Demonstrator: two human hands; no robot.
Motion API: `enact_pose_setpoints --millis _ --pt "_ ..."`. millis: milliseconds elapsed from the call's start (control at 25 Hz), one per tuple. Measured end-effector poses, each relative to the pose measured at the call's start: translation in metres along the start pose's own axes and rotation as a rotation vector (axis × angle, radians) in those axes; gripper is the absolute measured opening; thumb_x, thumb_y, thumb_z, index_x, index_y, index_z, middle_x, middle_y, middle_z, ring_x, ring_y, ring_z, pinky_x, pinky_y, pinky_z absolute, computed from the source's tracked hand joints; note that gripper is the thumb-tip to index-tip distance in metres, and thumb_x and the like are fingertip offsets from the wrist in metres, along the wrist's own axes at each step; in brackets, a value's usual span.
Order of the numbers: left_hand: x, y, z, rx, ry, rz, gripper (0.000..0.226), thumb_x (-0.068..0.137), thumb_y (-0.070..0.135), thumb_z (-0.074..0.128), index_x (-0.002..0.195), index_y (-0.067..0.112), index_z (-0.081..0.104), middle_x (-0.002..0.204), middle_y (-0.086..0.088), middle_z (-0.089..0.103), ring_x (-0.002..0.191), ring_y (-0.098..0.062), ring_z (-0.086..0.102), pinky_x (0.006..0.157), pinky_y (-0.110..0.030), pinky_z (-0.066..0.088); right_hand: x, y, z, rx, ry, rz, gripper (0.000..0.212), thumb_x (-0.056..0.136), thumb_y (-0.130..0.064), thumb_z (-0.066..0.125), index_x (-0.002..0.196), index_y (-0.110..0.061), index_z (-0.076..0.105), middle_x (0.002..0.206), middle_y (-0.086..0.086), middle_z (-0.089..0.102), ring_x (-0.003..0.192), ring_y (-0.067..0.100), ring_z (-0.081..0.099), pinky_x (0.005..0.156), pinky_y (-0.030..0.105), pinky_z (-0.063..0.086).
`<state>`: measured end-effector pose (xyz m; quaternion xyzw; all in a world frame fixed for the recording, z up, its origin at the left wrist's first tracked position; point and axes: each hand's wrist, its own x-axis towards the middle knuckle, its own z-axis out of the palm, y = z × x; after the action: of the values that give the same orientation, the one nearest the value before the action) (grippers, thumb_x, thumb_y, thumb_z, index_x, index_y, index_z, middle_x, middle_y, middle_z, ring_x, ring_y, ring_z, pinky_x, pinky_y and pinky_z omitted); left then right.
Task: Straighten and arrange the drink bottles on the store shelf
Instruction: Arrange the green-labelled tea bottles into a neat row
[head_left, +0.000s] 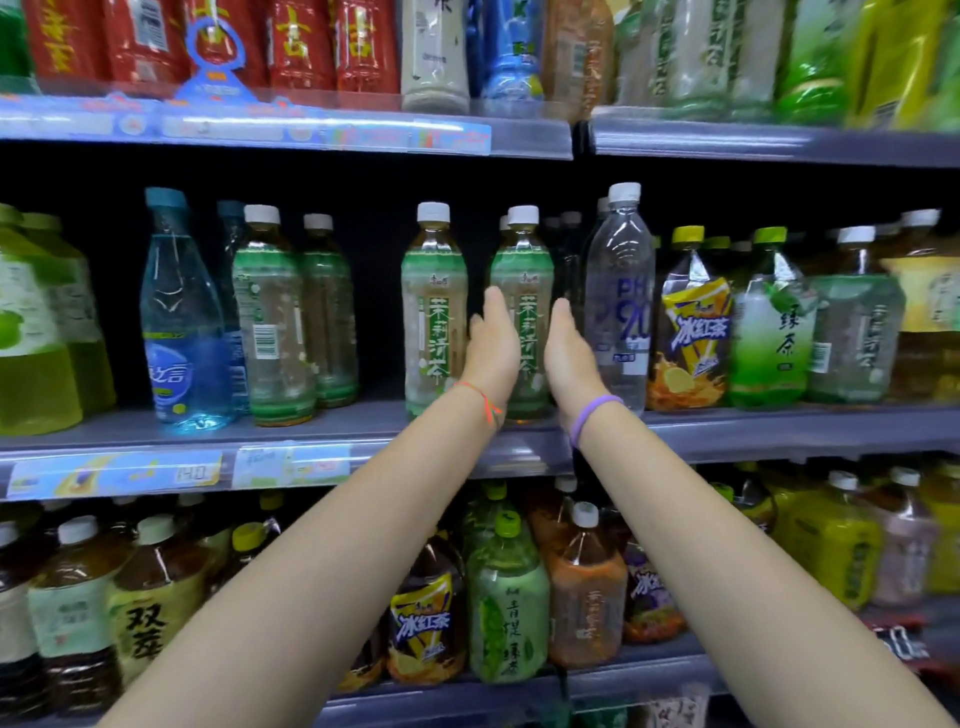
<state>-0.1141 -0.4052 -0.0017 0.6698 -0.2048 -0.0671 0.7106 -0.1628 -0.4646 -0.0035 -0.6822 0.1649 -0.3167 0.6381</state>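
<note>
Both hands, left hand (491, 340) and right hand (569, 348), flank green-label tea bottle (524, 312); fingers straight

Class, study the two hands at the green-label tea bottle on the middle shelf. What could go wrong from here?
1. The hands, left hand and right hand, flank the green-label tea bottle; a sideways push might tip it.
2. The clear water bottle stands close by the right hand and could be knocked.
</note>
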Motion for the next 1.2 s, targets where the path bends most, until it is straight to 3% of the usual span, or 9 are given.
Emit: enact_pose_setpoints --millis 200,360,560,760,880,1000,1080,1200 --pt "0.012 0.002 0.012 -0.107 0.111 -0.096 0.073 0.098 0.064 0.017 0.155 0.018 0.023 0.160 -0.005 0.025 0.146 -0.025 0.026 0.119 -0.042 0.018 0.027 0.007 0.004 0.010 -0.065 0.082 0.078 0.095 -0.071 0.017 0.153 -0.021 0.034 0.157 0.004 0.035 0.143 0.024 0.036 0.118 0.042 0.028" --pt "0.006 0.003 0.010 -0.151 0.091 -0.110 0.071 0.098 0.064 0.020 0.155 0.021 0.022 0.160 -0.006 0.024 0.146 -0.024 0.026 0.118 -0.042 0.020 0.043 0.019 0.006 0.067 -0.116 0.079 0.100 0.069 -0.086 0.022 0.147 -0.027 0.044 0.151 0.003 0.046 0.136 0.024 0.045 0.115 0.047 0.034" --pt "-0.007 0.007 0.009 -0.118 0.091 -0.091 0.070 0.099 0.062 0.018 0.155 0.019 0.021 0.161 -0.005 0.023 0.147 -0.023 0.024 0.119 -0.042 0.020 0.044 0.022 0.006 0.138 -0.156 0.094 0.111 0.058 -0.091 0.023 0.144 -0.027 0.048 0.145 0.003 0.053 0.131 0.025 0.050 0.112 0.048 0.038" --pt "-0.030 0.010 0.001 -0.111 0.035 -0.070 0.062 0.102 0.055 0.021 0.151 0.018 0.031 0.157 -0.003 0.032 0.144 -0.021 0.030 0.116 -0.037 0.024 0.017 0.012 0.011 0.082 -0.047 -0.038 0.068 0.097 -0.062 0.021 0.145 -0.021 0.044 0.146 0.002 0.049 0.131 0.020 0.045 0.112 0.036 0.032" --pt "-0.042 -0.005 -0.013 0.014 0.076 0.178 0.044 0.102 0.043 0.034 0.135 0.023 0.055 0.138 0.003 0.055 0.128 -0.016 0.050 0.109 -0.036 0.039 -0.010 0.007 0.021 -0.006 0.146 -0.458 0.052 0.104 -0.034 0.034 0.149 -0.010 0.035 0.153 0.008 0.038 0.140 0.021 0.035 0.112 0.031 0.027" --pt "-0.045 -0.011 -0.057 0.069 0.345 0.593 0.023 0.090 0.020 0.049 0.100 0.029 0.068 0.099 0.003 0.067 0.096 -0.020 0.065 0.085 -0.044 0.054 -0.029 0.000 0.042 -0.155 0.320 -0.995 0.040 0.090 -0.011 0.045 0.127 0.002 0.052 0.131 0.016 0.052 0.126 0.029 0.046 0.108 0.035 0.035" --pt "-0.044 -0.007 -0.095 0.134 0.539 0.782 0.022 0.082 0.013 0.048 0.087 0.029 0.063 0.090 0.008 0.058 0.090 -0.020 0.061 0.083 -0.045 0.052 -0.035 -0.002 0.063 -0.240 0.251 -1.134 0.021 0.085 -0.005 0.048 0.100 -0.002 0.062 0.100 0.010 0.060 0.097 0.023 0.055 0.087 0.032 0.043" --pt "-0.034 -0.005 -0.150 0.303 0.780 0.788 0.030 0.079 0.014 0.051 0.108 0.016 0.056 0.109 0.010 0.046 0.107 -0.023 0.050 0.094 -0.039 0.043 -0.046 0.000 0.098 -0.306 -0.123 -0.909 0.015 0.090 -0.006 0.048 0.086 -0.007 0.062 0.070 0.000 0.056 0.064 0.015 0.049 0.061 0.034 0.041"
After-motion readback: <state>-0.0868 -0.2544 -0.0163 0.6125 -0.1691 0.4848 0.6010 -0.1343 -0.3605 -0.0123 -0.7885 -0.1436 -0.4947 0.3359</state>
